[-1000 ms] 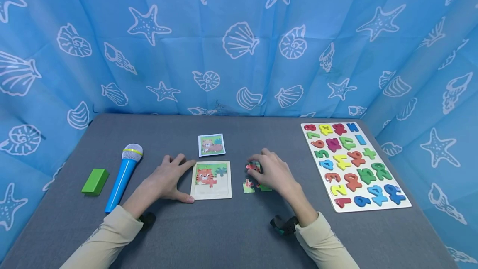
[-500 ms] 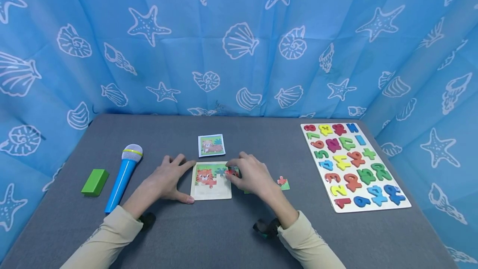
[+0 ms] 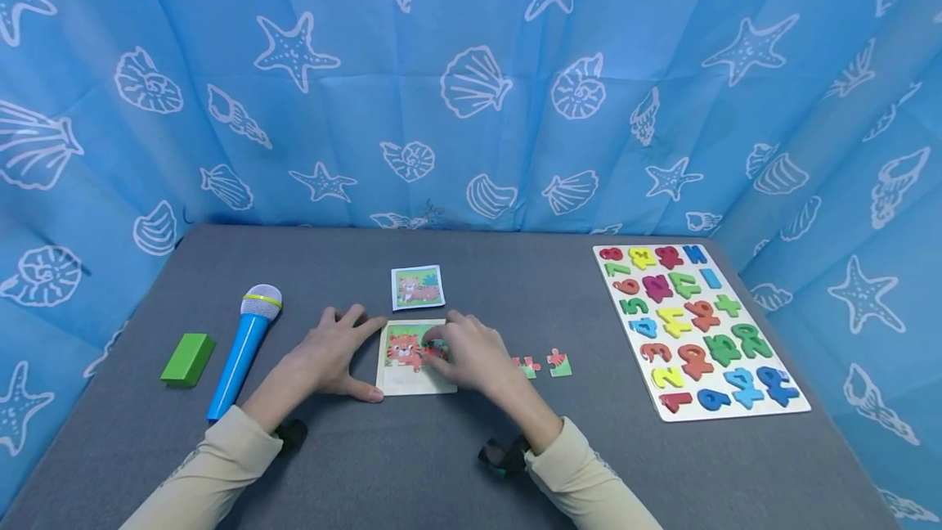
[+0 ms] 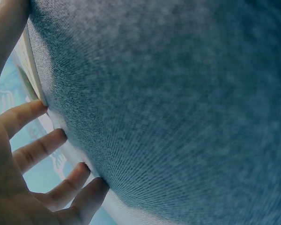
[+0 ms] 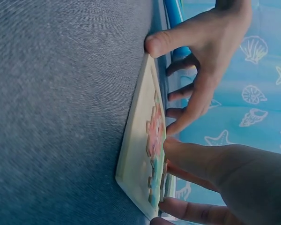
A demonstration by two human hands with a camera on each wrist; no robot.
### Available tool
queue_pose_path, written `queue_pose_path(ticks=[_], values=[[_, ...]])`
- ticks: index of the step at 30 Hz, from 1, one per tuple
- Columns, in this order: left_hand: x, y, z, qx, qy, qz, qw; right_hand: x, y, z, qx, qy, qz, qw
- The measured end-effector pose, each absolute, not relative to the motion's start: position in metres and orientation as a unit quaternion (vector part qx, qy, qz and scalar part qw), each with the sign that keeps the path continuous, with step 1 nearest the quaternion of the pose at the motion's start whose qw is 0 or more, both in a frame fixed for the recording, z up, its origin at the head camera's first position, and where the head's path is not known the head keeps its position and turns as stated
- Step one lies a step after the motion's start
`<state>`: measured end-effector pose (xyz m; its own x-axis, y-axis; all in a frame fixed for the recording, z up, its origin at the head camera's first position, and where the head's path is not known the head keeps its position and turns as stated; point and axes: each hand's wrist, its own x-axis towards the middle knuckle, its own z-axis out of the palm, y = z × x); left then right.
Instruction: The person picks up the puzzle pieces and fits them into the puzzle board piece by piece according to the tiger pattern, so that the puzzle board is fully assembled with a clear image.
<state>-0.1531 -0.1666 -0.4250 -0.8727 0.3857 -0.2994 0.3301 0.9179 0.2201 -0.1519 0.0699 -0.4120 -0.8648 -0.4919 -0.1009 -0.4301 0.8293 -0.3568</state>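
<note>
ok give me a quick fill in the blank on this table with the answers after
All from the head view.
1. The left hand touches the puzzle board along its ____ edge.
2. The orange, striped animal on that board, next to the right hand, is a ____.
3. Just left of the blue microphone lies a green ____.
4. The number board lies to the ____ of the loose puzzle pieces.
Missing words: left; tiger; block; right.

Curtained play table (image 3: 353, 464) — seashell drape (image 3: 412, 113), toy microphone (image 3: 245, 342), number board (image 3: 695, 336)

Head view faces down; wrist views skim table (image 3: 412, 464).
</note>
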Motion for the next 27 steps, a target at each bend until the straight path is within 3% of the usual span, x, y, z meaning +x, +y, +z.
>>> queue_pose_path(ticks=[27], values=[[-0.1525, -0.1657, -0.4232, 0.180, 0.964, 0.085, 0.177, -0.1507, 0.0697, -0.4208, -0.242, 0.953, -0.168, 0.076]])
